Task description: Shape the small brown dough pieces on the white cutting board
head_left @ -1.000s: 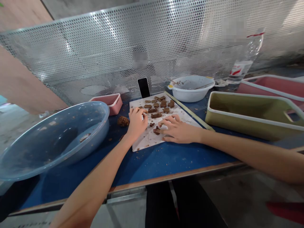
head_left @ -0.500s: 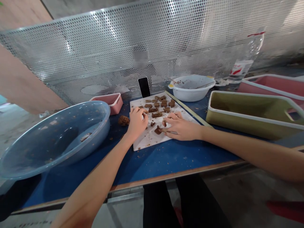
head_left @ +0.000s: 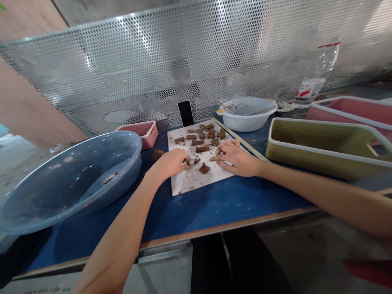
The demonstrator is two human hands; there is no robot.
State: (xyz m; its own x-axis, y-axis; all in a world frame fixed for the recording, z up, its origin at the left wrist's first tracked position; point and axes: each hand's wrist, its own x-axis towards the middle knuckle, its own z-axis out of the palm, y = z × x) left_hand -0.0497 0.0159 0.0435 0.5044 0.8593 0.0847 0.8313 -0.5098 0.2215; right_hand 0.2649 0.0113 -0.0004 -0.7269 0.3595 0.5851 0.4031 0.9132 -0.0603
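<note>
My left hand (head_left: 174, 162) is at the left part of a white board (head_left: 183, 183), fingers curled together in a pinch beside some brown crumbs (head_left: 196, 161). Whatever sits between those fingertips is too small to make out. My right hand (head_left: 235, 158) hovers low over the board's right side, its fingers apart and their tips brownish. Between the hands lies a flat, diamond-shaped brown clay-like piece (head_left: 204, 168) with a small knob, touched by neither. Farther back, several moulded brown pieces (head_left: 202, 149) are spread over the board.
A large blue basin (head_left: 122, 179) stands left, with a small pink bin (head_left: 150, 136) behind it. A phone (head_left: 185, 113) leans behind the board. A white basin (head_left: 248, 120), green bin (head_left: 306, 157), pink bin (head_left: 337, 106) and plastic bottle (head_left: 310, 87) are right. A brown lump (head_left: 157, 154) is partly hidden.
My right hand has drawn back to the right, off the diamond-shaped piece, which now lies uncovered. My left hand has lowered toward the crumbs, uncovering a brown piece behind it.
</note>
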